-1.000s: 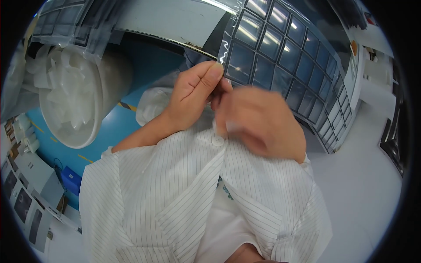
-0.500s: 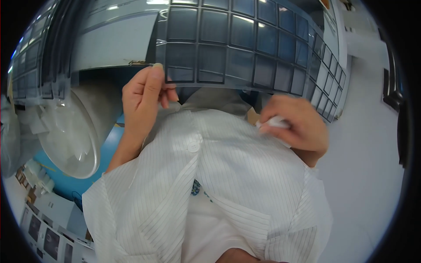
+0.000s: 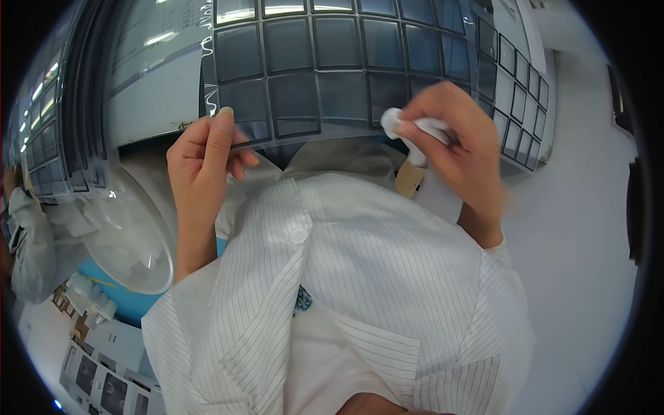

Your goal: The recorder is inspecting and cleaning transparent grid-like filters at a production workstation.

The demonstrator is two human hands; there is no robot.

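Nearest the camera, a white pinstriped coat (image 3: 360, 290) with a round button fills the lower middle of the view, both sleeves running up from it toward the hands. Above its left sleeve, the left hand (image 3: 204, 155) pinches the lower left corner of a dark gridded tray (image 3: 325, 69), thumb laid flat along the front near the wavy left edge and the fingers curled behind it. Opposite, the right hand (image 3: 460, 142) has its thumb and fingers pressed together on a small white wad of cloth (image 3: 408, 131), which sits just at the tray's lower edge, right of centre; whether it touches the surface I cannot tell. The tray is held up in front of the person, its long axis running left to right across the top of the view, its face of square pockets turned toward the camera. Farther off to the left, a clear domed cover (image 3: 128, 235) lies over a blue surface (image 3: 131, 304), beside a stack of similar trays (image 3: 48, 138).
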